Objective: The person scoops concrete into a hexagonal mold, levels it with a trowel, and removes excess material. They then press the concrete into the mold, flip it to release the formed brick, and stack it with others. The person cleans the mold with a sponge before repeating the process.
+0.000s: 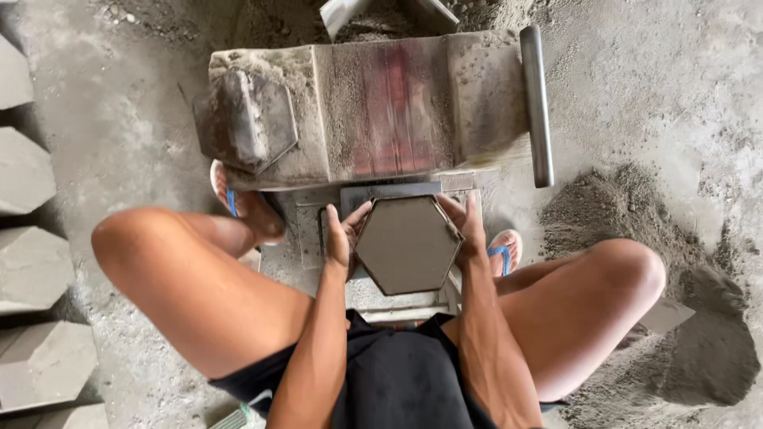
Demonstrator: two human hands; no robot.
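A grey hexagonal block (408,245) of pressed mortar sits between my knees, held from both sides. My left hand (342,234) grips its left edges and my right hand (465,226) grips its right edges. The block hovers over a metal mould base (381,298) on the floor. Just beyond stands the rusty press lid (381,107), swung open, with a hexagonal stamp plate (245,121) at its left and a grey round bar handle (538,103) at its right.
Several finished hexagonal blocks (32,270) line the left edge. A pile of dark mortar mix (675,270) lies on the concrete floor at right. My feet in blue-strapped sandals (502,250) flank the mould.
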